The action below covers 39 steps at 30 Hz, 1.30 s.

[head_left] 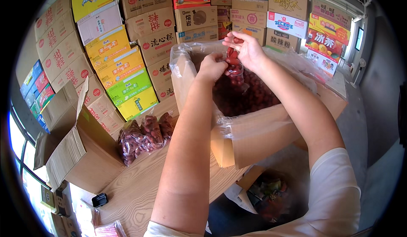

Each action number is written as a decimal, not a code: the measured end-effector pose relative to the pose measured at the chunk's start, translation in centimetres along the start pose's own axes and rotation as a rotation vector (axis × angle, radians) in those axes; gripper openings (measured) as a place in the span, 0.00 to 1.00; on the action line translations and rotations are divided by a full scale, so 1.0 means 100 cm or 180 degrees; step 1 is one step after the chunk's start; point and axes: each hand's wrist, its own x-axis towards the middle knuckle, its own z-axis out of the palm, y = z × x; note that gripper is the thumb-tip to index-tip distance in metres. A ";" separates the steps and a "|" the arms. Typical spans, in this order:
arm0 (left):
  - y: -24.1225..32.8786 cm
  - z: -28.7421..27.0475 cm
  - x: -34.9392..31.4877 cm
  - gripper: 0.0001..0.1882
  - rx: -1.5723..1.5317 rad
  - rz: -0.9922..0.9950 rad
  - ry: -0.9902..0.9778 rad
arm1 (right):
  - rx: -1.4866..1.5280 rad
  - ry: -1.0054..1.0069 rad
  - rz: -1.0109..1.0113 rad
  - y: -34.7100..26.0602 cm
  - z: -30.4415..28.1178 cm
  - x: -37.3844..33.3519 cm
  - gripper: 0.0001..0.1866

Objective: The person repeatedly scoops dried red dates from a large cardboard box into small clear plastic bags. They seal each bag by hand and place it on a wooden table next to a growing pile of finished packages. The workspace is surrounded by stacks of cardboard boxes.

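Note:
Over a large carton [263, 122] lined with clear plastic, both my hands work close together. Dark red dates [254, 95] fill the carton's inside. My left hand [212, 68] is closed on the upper part of a small clear plastic bag [235, 76] with some dates in it; its exact shape is hard to make out. Just to the right and higher, my right hand [249, 51] has its fingers curled around a few red dates [232, 54] above the bag's mouth. Part of the bag is hidden by my left fingers.
Several filled bags of dates [146, 137] lie on the wooden table [140, 194] to the left. Beside them stands an open carton [91, 152]. A small black tray [100, 200] sits near the table's left edge. Stacked cartons [148, 25] form a wall behind.

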 end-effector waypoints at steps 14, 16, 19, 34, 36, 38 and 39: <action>0.004 -0.003 -0.001 0.24 -0.0080 -0.0283 0.0137 | -0.0897 -0.1227 -0.0171 -0.001 0.005 -0.004 0.23; 0.002 -0.002 0.000 0.24 -0.0096 -0.0288 0.0163 | -0.1140 -0.1164 -0.0168 -0.002 0.006 -0.006 0.22; -0.004 -0.004 0.004 0.24 -0.0129 -0.0279 0.0132 | -0.1632 -0.1147 -0.0098 -0.002 0.012 -0.011 0.23; -0.007 -0.003 0.007 0.24 -0.0182 -0.0297 0.0185 | -0.3922 -0.0042 0.0729 0.008 -0.018 0.004 0.18; -0.007 -0.003 0.006 0.23 -0.0029 -0.0360 0.0191 | -0.3882 -0.0070 0.0815 0.007 -0.015 0.001 0.19; -0.009 -0.004 0.007 0.22 0.0010 -0.0314 0.0215 | -0.3829 -0.0108 0.0627 0.007 -0.014 -0.001 0.19; -0.009 -0.003 0.007 0.21 0.0033 -0.0291 0.0219 | -0.3814 -0.0068 0.0481 0.009 -0.016 0.001 0.19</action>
